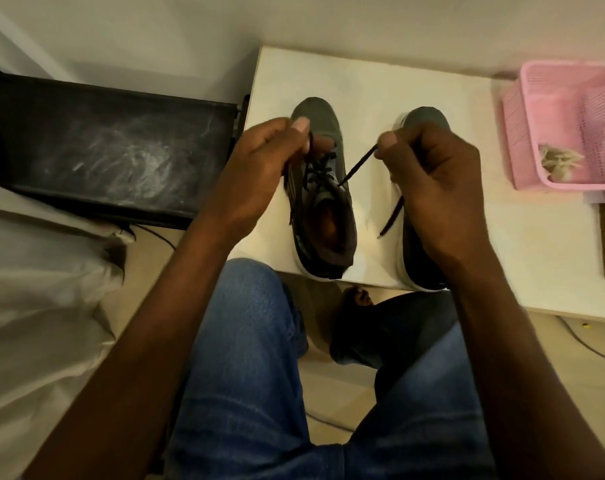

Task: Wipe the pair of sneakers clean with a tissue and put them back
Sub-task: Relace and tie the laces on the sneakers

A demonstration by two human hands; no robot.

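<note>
We pinch each limp black lace end, left hand (259, 161) and right hand (429, 181), over the left sneaker (323, 202); laces slip easily, so grip the stiff sole.

Blue denim jeans (245, 358) (faded at knees), bare forearms, barefoot.

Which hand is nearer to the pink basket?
Right. The right hand pinches a lace just left of the pink basket; the left hand is farther, beyond both sneakers.
</note>
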